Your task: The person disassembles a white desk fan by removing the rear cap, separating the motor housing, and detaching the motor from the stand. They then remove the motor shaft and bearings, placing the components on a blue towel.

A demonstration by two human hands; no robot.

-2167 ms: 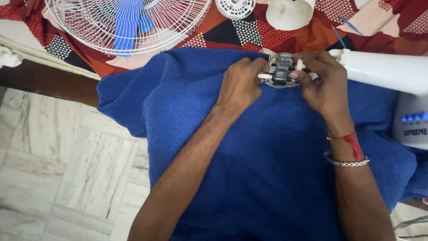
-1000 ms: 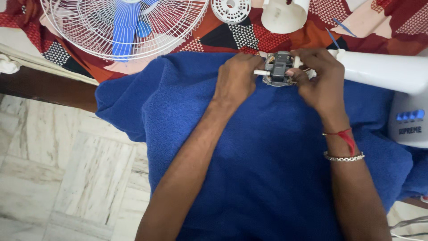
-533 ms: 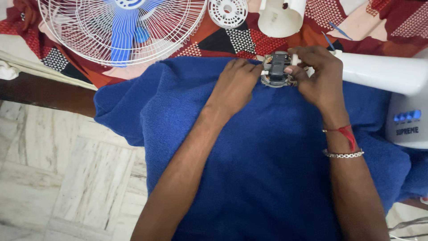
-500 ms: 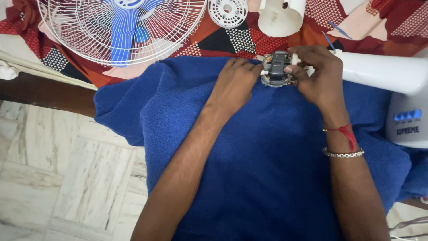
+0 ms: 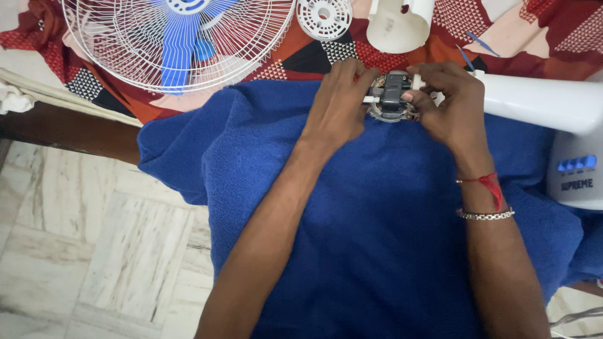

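A big blue towel [image 5: 377, 220] covers most of what shows and hangs over the near edge toward the pale stone floor [image 5: 81, 238]. Past its far edge lies a red patterned cloth [image 5: 440, 47]. What is under the cloths cannot be told.

On the red cloth at the far left corner lies a white wire fan guard [image 5: 113, 37] with blue blades [image 5: 179, 41] inside it. Beside it, further right along the far edge, sit a small round white grille [image 5: 324, 16] and a white plastic cover [image 5: 402, 25]. Along the right edge lies the white fan body [image 5: 546, 100], with blue buttons [image 5: 578, 163] lower down.

The small fan motor [image 5: 391, 97] rests at the far edge of the towel, in the middle, touching the end of the white fan body. It is grey and dark, with a thin white shaft [image 5: 370, 99] that sticks out to the left. So its long line runs left to right, across the person.

Both hands meet on it. The left hand [image 5: 339, 110] comes from the left and curls around the shaft side, fingers bent close over the motor's edge. The right hand [image 5: 449, 103] comes from the right and pinches the motor's top and right side with bent fingers. Both hands touch the motor, so neither one is nearer. The shaft end points at the left hand. The right wrist wears a red thread [image 5: 490, 188] and a silver chain bracelet [image 5: 485, 215].
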